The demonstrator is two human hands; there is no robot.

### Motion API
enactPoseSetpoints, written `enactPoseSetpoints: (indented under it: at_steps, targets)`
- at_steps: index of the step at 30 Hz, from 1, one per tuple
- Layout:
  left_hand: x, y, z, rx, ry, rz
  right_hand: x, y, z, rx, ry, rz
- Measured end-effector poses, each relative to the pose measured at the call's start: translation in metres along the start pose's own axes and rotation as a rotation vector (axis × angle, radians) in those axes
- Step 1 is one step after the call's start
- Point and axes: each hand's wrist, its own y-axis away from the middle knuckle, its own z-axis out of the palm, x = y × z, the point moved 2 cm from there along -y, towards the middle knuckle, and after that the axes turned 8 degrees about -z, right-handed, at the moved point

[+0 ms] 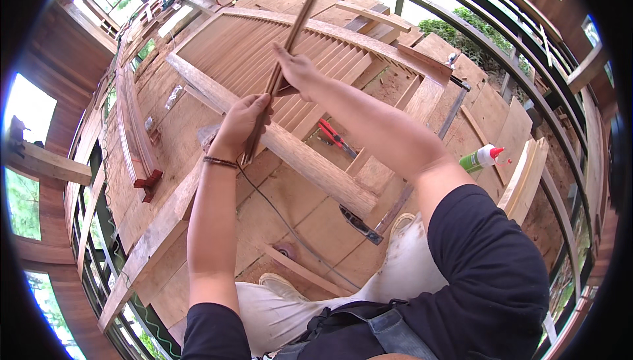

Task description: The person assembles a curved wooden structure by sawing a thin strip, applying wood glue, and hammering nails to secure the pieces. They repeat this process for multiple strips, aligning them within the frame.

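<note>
A long, thin brown wooden slat [302, 22] is held up at a slant in front of me, above a louvred wooden frame [257, 16]. My left hand [244, 121] is closed round its lower part, and the end sticks out below my fist. Higher up, my right hand [297, 72] grips the same slat, thumb laid along it. The slat looks double, as if two strips lie together; I cannot tell for sure. Something dark reddish shows under my right palm, mostly hidden. The frame's louvres fill its far part, while the near part has open gaps.
Red-handled pliers [331, 133] lie inside the frame's near part. A green and white glue bottle [481, 157] with a red cap stands at right. Reddish timber lengths [132, 132] lie at left. A black clamp-like tool [361, 224] and a cable [280, 211] are near my feet.
</note>
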Motion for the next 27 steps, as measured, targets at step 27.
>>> enactPoseSetpoints:
  at_steps: [27]
  targets:
    - [-0.023,-0.047,0.034,0.262,-0.684,0.138,0.037,0.01,-0.156,-0.299,-0.351,0.264]
